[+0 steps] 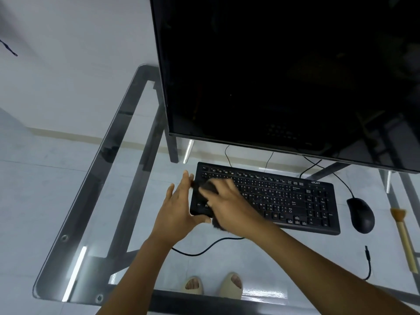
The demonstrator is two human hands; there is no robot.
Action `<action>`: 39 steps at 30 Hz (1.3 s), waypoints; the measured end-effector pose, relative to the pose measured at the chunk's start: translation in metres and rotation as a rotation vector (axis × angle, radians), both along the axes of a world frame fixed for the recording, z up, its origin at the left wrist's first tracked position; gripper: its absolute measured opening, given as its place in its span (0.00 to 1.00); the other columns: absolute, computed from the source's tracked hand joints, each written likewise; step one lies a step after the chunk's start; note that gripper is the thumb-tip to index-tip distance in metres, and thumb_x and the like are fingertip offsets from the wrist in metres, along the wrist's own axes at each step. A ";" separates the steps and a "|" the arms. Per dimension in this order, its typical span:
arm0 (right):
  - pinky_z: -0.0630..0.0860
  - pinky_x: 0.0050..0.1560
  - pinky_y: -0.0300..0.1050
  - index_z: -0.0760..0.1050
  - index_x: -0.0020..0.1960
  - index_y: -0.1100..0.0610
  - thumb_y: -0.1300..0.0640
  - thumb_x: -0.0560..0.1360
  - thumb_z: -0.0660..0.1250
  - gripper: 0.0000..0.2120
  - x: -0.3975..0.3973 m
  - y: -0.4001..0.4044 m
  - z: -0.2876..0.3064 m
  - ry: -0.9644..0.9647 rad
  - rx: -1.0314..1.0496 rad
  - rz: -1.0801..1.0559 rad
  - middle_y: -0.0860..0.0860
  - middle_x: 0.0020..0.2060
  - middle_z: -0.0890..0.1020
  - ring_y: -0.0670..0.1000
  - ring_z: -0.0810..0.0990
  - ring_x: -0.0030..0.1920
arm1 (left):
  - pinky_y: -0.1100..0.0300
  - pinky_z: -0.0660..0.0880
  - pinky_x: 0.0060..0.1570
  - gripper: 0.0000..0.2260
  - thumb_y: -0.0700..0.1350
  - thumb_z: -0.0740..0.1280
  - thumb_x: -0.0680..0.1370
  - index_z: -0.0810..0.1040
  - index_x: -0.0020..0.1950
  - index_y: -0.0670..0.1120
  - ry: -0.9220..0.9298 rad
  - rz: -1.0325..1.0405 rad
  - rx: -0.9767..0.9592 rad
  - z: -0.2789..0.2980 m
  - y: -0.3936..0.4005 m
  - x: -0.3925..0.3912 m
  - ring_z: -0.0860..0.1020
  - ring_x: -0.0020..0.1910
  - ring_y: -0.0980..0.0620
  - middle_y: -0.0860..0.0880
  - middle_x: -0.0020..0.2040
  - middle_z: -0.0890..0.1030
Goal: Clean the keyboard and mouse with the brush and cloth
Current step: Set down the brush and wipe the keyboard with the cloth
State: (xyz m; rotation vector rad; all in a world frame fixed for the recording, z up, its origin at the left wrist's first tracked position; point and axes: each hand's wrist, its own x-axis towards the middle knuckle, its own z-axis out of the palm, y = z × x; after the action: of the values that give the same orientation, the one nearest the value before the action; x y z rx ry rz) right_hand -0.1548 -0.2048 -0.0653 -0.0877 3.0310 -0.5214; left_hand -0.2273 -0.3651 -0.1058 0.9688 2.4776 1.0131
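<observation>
black acer keyboard (pixel 284 196) | right hand (pixel 227 201) grips dark cloth (pixel 208 187) | left hand (pixel 179 201) flat, steadying edge

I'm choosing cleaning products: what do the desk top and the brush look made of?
Desk top: clear glass, glossy; the floor and sandalled feet show through it, on a dark frame, likely metal. Brush: pale handle, probably bare wood, with tan bristles.

clear glossy glass desk (pixel 95 201) on dark metal frame, matt black plastic keyboard (pixel 295 201), satin black mouse (pixel 361 215), wooden-handled brush (pixel 404 237), glossy black monitor (pixel 284 76), dark fuzzy cloth (pixel 208 188)
</observation>
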 end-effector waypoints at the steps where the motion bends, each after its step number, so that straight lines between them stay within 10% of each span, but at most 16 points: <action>1: 0.69 0.65 0.51 0.66 0.72 0.55 0.62 0.75 0.68 0.26 0.004 -0.005 -0.001 0.005 -0.007 0.081 0.55 0.69 0.65 0.57 0.63 0.67 | 0.54 0.45 0.75 0.55 0.59 0.76 0.65 0.42 0.78 0.46 0.011 -0.014 -0.002 -0.001 -0.001 -0.001 0.58 0.76 0.53 0.53 0.77 0.58; 15: 0.76 0.59 0.52 0.75 0.66 0.52 0.62 0.73 0.71 0.22 0.043 0.032 0.003 -0.027 0.019 0.043 0.53 0.66 0.71 0.56 0.67 0.64 | 0.42 0.46 0.73 0.48 0.76 0.57 0.65 0.55 0.78 0.52 0.180 -0.116 -0.185 -0.010 -0.004 -0.014 0.44 0.78 0.48 0.46 0.79 0.49; 39: 0.71 0.61 0.53 0.75 0.64 0.54 0.60 0.63 0.77 0.30 0.035 -0.011 -0.007 0.004 -0.013 0.076 0.54 0.66 0.69 0.57 0.66 0.63 | 0.35 0.52 0.72 0.43 0.72 0.57 0.66 0.55 0.78 0.55 0.147 -0.123 -0.215 -0.012 -0.010 -0.016 0.45 0.78 0.47 0.47 0.78 0.50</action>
State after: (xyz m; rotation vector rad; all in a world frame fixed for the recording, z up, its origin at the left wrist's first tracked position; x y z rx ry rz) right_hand -0.1198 -0.2154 -0.0725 -0.2032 3.0140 -0.5348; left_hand -0.2431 -0.3750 -0.1181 1.1437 2.5415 0.6428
